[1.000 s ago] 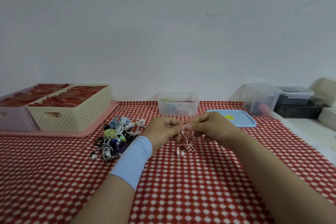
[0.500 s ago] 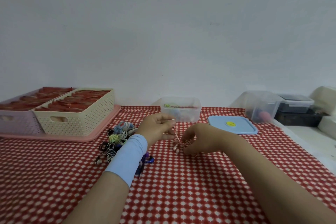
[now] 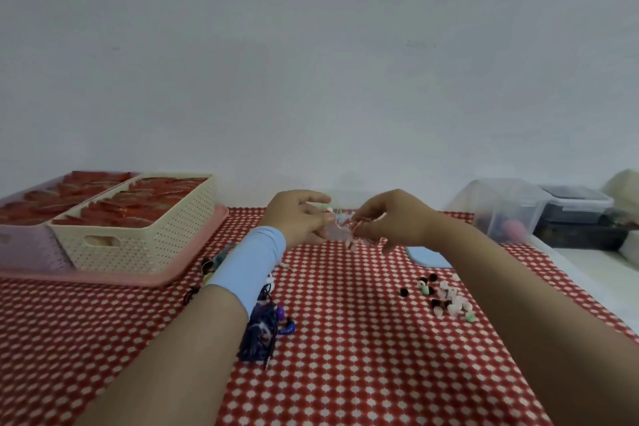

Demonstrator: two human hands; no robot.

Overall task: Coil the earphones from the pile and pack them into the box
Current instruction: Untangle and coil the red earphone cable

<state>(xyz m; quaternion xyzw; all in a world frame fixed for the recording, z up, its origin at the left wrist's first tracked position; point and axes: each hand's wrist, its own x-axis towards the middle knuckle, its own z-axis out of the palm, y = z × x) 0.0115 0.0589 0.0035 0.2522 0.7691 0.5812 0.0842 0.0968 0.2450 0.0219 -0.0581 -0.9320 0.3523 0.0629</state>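
Earphones (image 3: 346, 231) held between left hand (image 3: 298, 218) and right hand (image 3: 392, 222), both pinching the cord (image 3: 357, 222). Light, limp, tangle-prone. Best gripped near the buds (image 3: 351, 245) dangling under the right fingers, then wound loosely.

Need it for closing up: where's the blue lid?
Head view, right of centre: the blue lid lies on the cloth, partly behind the right forearm, below the right hand.

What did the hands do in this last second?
The right hand, down on the tablecloth half a second ago, has lifted the red-and-white earphone level with the left hand; both pinch its cable. The earphone pile and the cream basket lie as before.
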